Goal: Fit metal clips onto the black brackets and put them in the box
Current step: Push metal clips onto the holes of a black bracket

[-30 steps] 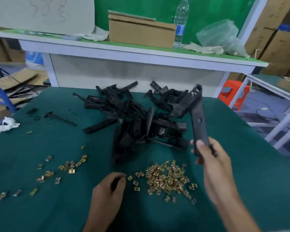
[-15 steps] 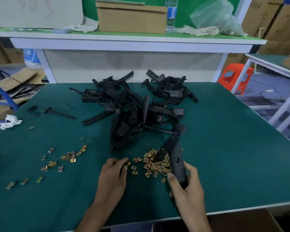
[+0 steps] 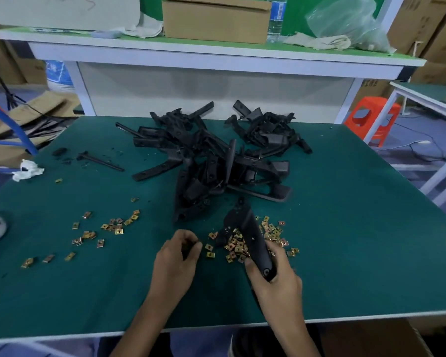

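**Head view: bracket brought down to the clips**

Right grip point(image 3: 273, 284) is wrapped round the near end of one black bracket point(image 3: 250, 235). Its far end slants across the clip pile point(image 3: 271, 230) on the bench point(image 3: 358, 240), probably so a clip can be pushed on right where the clips lie. Left grip point(image 3: 177, 256) sits just left of the pile, fingers curled toward the thumb; cannot tell whether it pinches a clip. Bracket heap point(image 3: 216, 171) lies beyond.

Versus 1.0 s ago: the bracket was raised beside the heap and is now low over the clips. Left grip has barely shifted.
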`<state>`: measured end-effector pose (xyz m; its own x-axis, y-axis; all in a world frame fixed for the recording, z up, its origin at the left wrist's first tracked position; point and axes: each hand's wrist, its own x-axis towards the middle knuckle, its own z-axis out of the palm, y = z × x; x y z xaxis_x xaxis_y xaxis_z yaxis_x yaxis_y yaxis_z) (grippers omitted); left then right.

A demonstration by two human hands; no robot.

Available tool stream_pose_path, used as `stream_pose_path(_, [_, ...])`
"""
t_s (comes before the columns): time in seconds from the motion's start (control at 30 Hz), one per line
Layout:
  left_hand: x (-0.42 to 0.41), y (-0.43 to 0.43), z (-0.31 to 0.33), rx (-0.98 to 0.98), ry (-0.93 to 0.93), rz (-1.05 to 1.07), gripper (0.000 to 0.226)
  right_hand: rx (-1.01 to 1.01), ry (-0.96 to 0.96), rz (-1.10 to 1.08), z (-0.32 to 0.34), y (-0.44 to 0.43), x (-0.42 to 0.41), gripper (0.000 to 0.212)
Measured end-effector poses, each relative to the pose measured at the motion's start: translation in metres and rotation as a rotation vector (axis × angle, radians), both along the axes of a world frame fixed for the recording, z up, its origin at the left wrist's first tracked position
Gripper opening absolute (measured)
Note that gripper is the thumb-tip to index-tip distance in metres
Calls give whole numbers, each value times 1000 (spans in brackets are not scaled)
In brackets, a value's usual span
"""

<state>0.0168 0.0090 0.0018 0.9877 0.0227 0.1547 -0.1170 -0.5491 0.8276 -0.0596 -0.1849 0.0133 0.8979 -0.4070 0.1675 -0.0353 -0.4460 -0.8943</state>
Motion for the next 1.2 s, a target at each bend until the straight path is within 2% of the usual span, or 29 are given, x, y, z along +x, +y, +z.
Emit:
stream_pose_path(0.1, [-3, 3, 2, -168, -23, 10, 17, -73, -23, 6, -5, 1, 0, 42])
stream_pose_path(0.2, [-5, 6, 4, -217, -72, -32, 17, -111, -31, 9, -9, 1, 1, 41])
stream_pose_path(0.43, [-4, 10, 8, -328, -26, -41, 25, -102, -15, 0, -11, 1, 2, 40])
stream_pose_path(0.7, [-3, 15, 11, -592, 60, -4, 25, -280, -5, -42, -11, 7, -1, 43])
stream_pose_path(0.87, [-5, 14, 14, -759, 145, -17, 19, -236, 31, -4, -12, 6, -1, 45])
stream_pose_path(0.93, [-6, 11, 13, -825, 185, -38, 23, -207, 33, -2, -12, 6, -1, 44])
stream_pose_path(1.1, [-6, 9, 9, -832, 205, -17, 34, -181, 42, -4, -13, 6, -1, 43])
stream_pose_path(1.2, [-3, 9, 7, -862, 225, 34, 28, -187, 39, -10, -13, 6, -1, 43])
